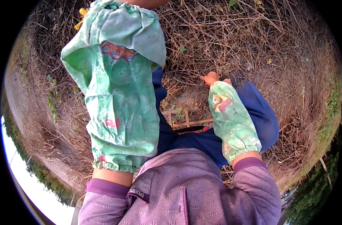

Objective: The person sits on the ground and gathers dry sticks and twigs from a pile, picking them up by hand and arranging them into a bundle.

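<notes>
My left hand (145, 2) shows only as a strip of skin at the top edge, near the camera, past a green printed sleeve cover (123, 107); its fingers and anything in them are hidden. Lower and to the right, my right hand (211, 78) is down among dry vines and stems (187, 64), its fingers bent. Whether it grips a stem is too small to tell. Another green sleeve cover (232, 118) wraps that forearm, beside my bent knee in blue trousers (261, 115). A dark shoe (237, 78) is just right of the hand.
A low wooden frame (187, 116) lies between my legs, with a black and pink item (193, 130) by it. Tangled dry stems cover the ground ahead and on both sides. Green leafy plants (53, 104) stand at left, and a grassy edge (332, 109) runs along the right.
</notes>
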A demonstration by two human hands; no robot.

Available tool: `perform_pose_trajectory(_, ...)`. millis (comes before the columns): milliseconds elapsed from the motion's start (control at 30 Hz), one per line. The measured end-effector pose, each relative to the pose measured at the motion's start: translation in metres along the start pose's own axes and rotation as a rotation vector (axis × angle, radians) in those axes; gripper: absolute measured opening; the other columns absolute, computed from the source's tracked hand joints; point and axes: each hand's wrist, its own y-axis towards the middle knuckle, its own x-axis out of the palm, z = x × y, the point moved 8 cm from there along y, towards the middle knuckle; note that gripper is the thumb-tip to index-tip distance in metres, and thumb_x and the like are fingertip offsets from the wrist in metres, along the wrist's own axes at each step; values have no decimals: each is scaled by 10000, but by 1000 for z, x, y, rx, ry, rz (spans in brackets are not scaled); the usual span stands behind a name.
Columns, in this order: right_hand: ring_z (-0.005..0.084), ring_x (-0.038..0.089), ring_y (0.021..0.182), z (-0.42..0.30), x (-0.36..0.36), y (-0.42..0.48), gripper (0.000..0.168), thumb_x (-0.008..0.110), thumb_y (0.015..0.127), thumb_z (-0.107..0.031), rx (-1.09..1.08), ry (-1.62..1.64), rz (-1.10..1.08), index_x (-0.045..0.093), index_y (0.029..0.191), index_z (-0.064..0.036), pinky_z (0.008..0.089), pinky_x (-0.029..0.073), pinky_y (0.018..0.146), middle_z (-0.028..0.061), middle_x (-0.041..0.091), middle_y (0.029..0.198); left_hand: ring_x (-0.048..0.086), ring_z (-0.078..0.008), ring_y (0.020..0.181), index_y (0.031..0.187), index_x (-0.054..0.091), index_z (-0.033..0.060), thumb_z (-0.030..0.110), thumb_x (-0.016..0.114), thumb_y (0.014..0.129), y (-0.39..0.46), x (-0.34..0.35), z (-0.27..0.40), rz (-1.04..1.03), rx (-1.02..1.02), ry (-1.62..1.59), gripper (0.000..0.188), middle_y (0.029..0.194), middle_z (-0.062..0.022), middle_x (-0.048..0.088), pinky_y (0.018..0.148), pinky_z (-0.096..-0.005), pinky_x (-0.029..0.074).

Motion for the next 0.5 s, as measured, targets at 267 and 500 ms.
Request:
perform_pose_trajectory(267, 388, 660, 943, -38, -93, -52, 251, 671, 861, -298, -279, -243, 104, 741, 896, -59, 466, 506, 846, 192, 702, 925, 676, -327, 790, 1069, 602, -79, 97, 633, 890, 8, 7, -6, 75, 0, 62, 253, 851, -210, 681, 718, -386, 533)
perform_pose_trajectory(500, 171, 621, 560, 24, -315, -135, 187, 689, 891, -198, -211, -403, 176, 695, 884, -11, 342, 493, 523, 60, 630, 678, 667, -352, 768, 927, 621, -54, 82, 649, 860, 15, 39, 5, -106, -9, 10, 154, 786, -219, 658, 700, -400, 519)
